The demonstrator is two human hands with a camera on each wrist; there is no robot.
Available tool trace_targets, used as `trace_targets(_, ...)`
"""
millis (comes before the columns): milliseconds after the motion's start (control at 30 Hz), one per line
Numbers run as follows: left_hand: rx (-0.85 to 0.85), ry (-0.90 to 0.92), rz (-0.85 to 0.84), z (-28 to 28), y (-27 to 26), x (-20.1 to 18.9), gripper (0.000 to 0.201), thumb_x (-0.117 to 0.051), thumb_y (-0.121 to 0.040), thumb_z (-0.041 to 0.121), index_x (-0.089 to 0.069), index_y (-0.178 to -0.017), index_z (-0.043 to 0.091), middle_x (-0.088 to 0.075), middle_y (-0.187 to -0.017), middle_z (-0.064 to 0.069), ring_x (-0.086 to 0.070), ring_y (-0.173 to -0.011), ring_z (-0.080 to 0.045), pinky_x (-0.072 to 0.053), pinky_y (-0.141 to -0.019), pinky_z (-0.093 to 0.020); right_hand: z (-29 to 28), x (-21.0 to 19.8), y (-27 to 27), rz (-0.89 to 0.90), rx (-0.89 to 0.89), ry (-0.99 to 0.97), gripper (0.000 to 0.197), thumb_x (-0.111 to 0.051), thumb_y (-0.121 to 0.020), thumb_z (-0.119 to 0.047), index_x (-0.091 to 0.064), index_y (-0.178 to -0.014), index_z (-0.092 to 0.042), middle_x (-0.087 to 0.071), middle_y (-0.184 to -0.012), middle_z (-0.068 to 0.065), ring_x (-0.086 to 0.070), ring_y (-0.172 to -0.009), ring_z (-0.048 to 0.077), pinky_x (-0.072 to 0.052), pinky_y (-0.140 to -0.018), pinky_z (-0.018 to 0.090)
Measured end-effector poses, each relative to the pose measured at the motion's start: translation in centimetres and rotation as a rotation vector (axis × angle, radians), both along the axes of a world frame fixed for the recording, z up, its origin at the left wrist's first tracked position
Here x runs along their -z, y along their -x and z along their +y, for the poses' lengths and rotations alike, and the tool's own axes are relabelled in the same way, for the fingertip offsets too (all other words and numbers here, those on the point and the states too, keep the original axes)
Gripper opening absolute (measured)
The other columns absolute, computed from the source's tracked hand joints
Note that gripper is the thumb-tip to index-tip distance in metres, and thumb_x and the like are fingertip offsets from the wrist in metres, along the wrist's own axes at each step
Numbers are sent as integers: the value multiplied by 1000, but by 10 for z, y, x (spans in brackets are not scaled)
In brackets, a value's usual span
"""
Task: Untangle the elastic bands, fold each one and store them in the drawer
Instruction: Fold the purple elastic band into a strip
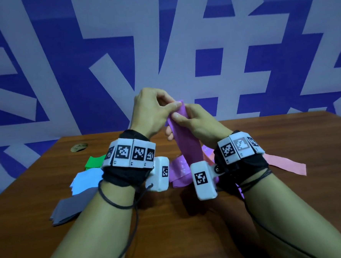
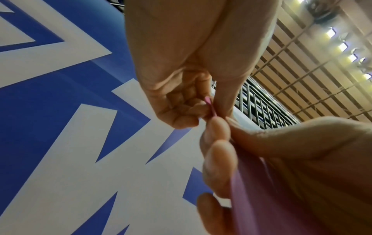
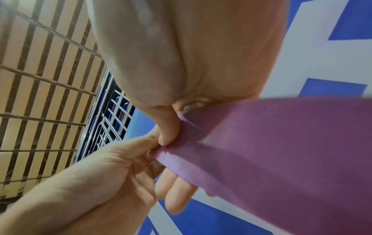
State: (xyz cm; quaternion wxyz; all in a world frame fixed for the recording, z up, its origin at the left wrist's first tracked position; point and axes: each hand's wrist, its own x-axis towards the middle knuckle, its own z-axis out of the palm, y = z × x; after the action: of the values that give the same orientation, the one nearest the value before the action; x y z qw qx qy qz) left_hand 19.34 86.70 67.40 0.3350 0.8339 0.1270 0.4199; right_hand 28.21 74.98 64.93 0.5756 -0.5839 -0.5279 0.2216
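Purple band [image 1: 186,141], pink strip [image 1: 283,162], green, pale-blue, grey folded bands, brown table [image 1: 288,181]

The purple band [image 1: 183,148] has its lower end hidden behind the wrist cameras, and the pink band [image 1: 283,162] vanishes behind the right wrist. The left forearm overlaps the grey folded band [image 1: 70,208] near the tabletop's left edge.

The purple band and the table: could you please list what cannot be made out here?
- Drawer: in no view.
- Purple band, lower part: head view, hidden behind the right hand's wrist camera.
- Pink band: head view, near end hidden by the right wrist.
- Green band: head view, partly behind the left wrist.
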Motion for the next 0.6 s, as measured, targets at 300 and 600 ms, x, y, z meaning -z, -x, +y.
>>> trace_targets(300,226,105,-68,-10,11,-13,20,-72,-90,23,-71,-93,3,-71,-72,-10,-66,-61,-22,-54,-60,-21,-2,-7,0,69,22,-135,31,-38,-106,-11,-61,-87,-4,-64,-64,4,-61,-57,16,-50,-60,22)
trace_targets(600,323,149,51,-11,13,-11,44,-37,-108,32,-73,-101,8,-65,-55,-10,-58,-43,-33,-50,-49,-42,1,-10,12,95,-121,-97,29,-37,-106,-9,-62,-94,-2,-69,-72,8,-66,-65,20,-55,-72,28)
